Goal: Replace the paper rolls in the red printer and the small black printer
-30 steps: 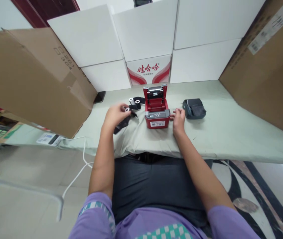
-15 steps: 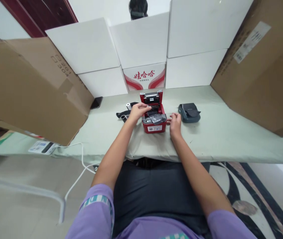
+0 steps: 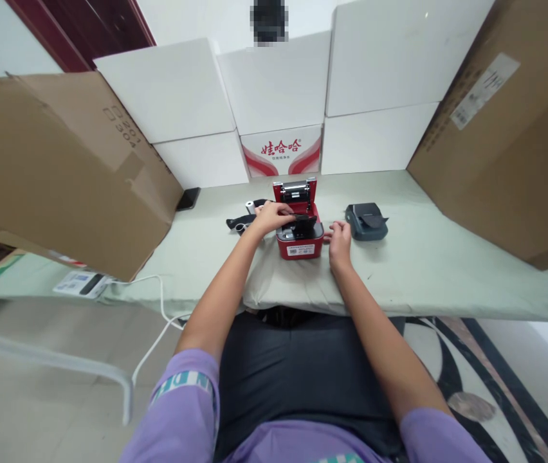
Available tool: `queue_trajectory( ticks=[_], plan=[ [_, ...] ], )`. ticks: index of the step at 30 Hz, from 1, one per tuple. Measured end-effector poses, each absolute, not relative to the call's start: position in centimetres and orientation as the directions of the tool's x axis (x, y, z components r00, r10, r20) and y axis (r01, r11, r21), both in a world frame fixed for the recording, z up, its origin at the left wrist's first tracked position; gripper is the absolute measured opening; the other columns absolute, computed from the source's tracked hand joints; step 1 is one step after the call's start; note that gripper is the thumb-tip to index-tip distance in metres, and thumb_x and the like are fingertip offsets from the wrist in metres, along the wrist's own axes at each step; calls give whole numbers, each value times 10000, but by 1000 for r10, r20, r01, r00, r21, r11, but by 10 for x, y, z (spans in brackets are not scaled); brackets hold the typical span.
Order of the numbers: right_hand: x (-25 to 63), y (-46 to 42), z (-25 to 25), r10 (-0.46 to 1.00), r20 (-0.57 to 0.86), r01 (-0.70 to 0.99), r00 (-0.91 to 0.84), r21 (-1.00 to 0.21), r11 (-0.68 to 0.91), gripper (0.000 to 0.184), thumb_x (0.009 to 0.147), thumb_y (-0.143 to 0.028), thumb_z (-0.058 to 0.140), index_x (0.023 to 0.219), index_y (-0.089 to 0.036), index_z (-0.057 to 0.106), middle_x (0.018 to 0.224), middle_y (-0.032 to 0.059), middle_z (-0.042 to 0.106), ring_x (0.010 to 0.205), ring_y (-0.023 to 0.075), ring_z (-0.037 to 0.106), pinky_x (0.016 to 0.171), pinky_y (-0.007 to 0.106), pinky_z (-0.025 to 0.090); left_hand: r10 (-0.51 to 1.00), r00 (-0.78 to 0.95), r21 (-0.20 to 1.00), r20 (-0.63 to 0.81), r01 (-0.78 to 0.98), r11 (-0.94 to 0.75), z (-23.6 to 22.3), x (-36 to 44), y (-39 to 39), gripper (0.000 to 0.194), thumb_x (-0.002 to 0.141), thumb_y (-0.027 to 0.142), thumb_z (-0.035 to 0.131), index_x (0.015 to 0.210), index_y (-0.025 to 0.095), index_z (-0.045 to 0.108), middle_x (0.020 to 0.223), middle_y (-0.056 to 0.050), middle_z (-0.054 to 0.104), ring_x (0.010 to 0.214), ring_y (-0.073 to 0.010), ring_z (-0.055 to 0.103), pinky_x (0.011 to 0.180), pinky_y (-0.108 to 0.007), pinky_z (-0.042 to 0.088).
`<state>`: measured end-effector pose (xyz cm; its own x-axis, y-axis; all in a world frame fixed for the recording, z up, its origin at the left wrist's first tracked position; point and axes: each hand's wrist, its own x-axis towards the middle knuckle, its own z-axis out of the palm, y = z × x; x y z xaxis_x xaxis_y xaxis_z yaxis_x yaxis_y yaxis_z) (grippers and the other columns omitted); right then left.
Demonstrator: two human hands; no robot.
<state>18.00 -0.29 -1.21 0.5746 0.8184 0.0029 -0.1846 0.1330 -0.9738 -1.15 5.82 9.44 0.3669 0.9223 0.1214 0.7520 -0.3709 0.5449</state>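
A small red label printer [image 3: 300, 249] stands on the table with its lid raised, showing a dark roller [image 3: 296, 191] inside the lid. My left hand [image 3: 273, 218] reaches over its left side. Thumb and fingers are closed on a black ribbon [image 3: 305, 222] above the printer's opening; part of it is hidden by the fingers. Beside the printer's right wall, my right hand [image 3: 339, 243] has bent fingers, their tips against the casing. Left of the printer lie small white rolls [image 3: 250, 207] and a black strip [image 3: 235, 222], partly behind my left hand.
A dark portable device [image 3: 366, 222] with a black flap sits to the right. A phone [image 3: 188, 199] lies back left. Large cardboard sheets [image 3: 62, 173] flank the table, with white boxes [image 3: 281, 83] behind. A white cable [image 3: 162, 289] hangs over the front edge.
The grey, shiny film across the printer's front has been lifted away, and a dark ribbon now stands up over the opening. My left hand moved slightly down; my right hand stays beside the printer.
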Motion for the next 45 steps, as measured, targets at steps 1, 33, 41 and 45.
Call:
queue_trajectory(
  ticks=[1, 33, 41, 45],
  plan=[
    [180, -3, -12, 819, 5, -183, 574, -974, 134, 196, 888, -410, 495, 1007, -254, 488, 915, -25, 570, 681, 123, 621, 590, 266, 479, 919, 377, 539, 114, 753, -376, 94, -12, 59, 199, 793, 376, 713, 930, 279, 820, 1030, -49, 805, 1212, -352, 545, 1089, -545, 327],
    [175, 36, 36, 921, 238, -173, 309, -938, 300, 274, 646, -323, 640, 910, -252, 663, 1183, 36, 671, 1206, 246, 577, 1013, 388, 493, 756, 336, 560, 562, 518, -647, 60, -34, -11, 234, 956, 446, 624, 910, 283, 786, 1522, -46, 599, 1546, -324, 343, 1253, -561, 178],
    [171, 23, 20, 969, 43, -386, 243, -912, 137, 588, 613, -331, 661, 1197, -266, 626, 1237, 19, 690, 1074, 217, 642, 980, 383, 525, 959, 128, 963, 253, 58, -262, 41, -11, 30, 660, 893, 264, 584, 1544, 281, 475, 1634, -42, 466, 1541, -232, 404, 1257, -374, 346],
    [172, 21, 22, 974, 55, -391, 220, -910, 140, 594, 619, -324, 673, 1207, -256, 635, 1236, 20, 697, 1068, 209, 648, 980, 371, 522, 979, 110, 985, 170, 9, -172, 33, -3, 37, 803, 807, 154, 537, 1584, 312, 410, 1617, 13, 491, 1501, -198, 467, 1209, -335, 421]
  ],
)
